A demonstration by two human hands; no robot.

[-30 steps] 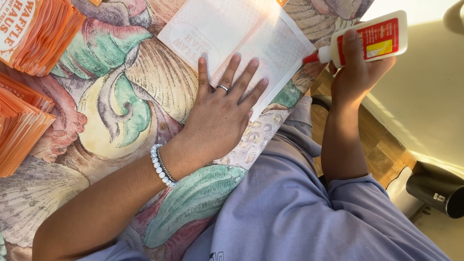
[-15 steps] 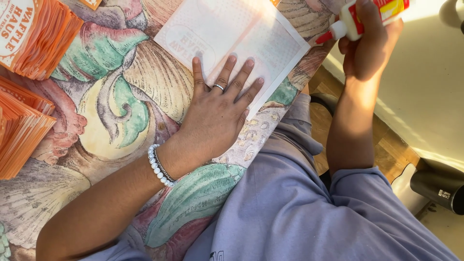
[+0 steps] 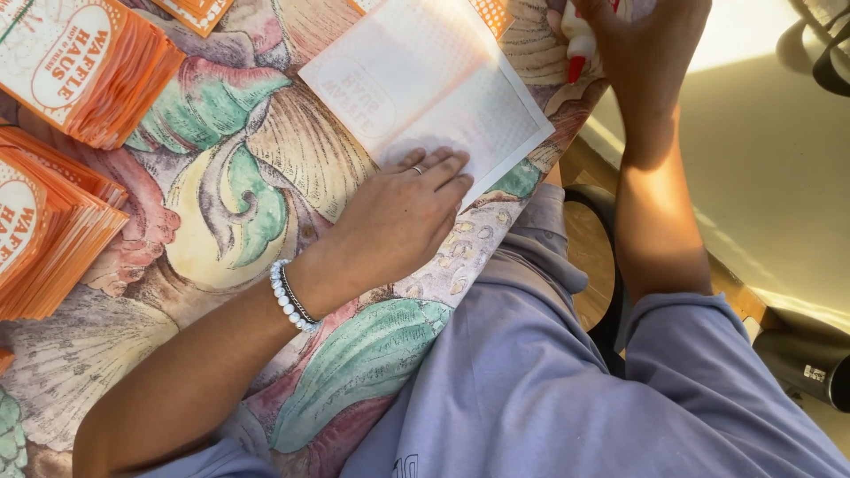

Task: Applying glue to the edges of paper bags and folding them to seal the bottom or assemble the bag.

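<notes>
- The flat white paper sheet with a faint orange dotted print (image 3: pixel 425 84) is laid on the shell-patterned tablecloth (image 3: pixel 239 186), near the table edge closest to the person.
- The sheet is judged to be light, thin and limp; it is likely to slide or curl unless it is pinned flat. A hold is best taken by flat pressure near a corner or an edge, not by a pinch.
- The left hand (image 3: pixel 403 217) is laid palm down on the sheet's near corner. Its fingers (image 3: pixel 438 168) are extended and held close together, pressed flat on the paper; nothing is gripped.
- A white beaded bracelet (image 3: pixel 288 296) is worn on the left wrist.
- The right hand (image 3: pixel 642 53) is closed around a white glue bottle with a red nozzle (image 3: pixel 577 49), held above the sheet's far edge with the nozzle pointing down. The bottle is largely hidden by the hand.
- The bottle is judged to be rigid and light.
- Stacks of orange printed paper bags (image 3: pixel 62 133) are set at the left, well apart from the sheet.
</notes>
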